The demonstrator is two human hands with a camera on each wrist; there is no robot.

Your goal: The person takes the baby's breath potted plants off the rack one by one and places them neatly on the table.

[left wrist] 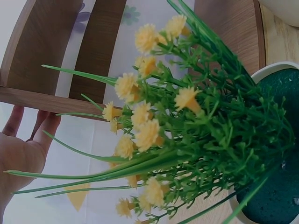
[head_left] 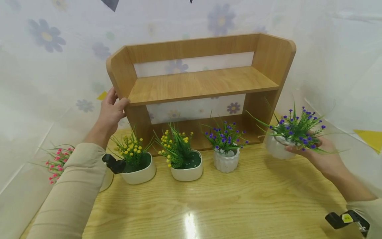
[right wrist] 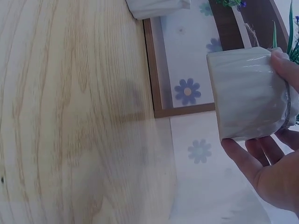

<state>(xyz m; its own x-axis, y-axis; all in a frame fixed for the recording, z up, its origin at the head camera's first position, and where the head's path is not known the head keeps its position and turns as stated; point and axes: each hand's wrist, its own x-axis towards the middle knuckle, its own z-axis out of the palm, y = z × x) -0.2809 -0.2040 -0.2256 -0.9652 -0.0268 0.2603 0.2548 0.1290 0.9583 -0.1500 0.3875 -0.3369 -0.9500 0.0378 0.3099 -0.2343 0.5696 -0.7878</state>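
Note:
My left hand (head_left: 111, 111) holds the left side panel of a two-tier wooden shelf (head_left: 203, 84). Its thumb lies at the panel's front edge and its fingers are on the outer side; in the left wrist view the fingertips meet the panel. My right hand (head_left: 319, 154) grips a white ribbed flowerpot (head_left: 276, 146) with purple flowers, tilted and raised off the table by the shelf's right end. In the right wrist view, thumb and fingers clasp opposite sides of this pot (right wrist: 250, 95). A similar purple-flowered pot (head_left: 226, 161) stands in front of the shelf.
Two cream oval planters with yellow flowers, the left one (head_left: 138, 177) and the middle one (head_left: 187, 174), stand before the shelf. Pink flowers (head_left: 56, 166) show at far left, partly behind my sleeve. The wooden table (head_left: 221, 205) meets a flower-patterned wall covering (head_left: 74, 59).

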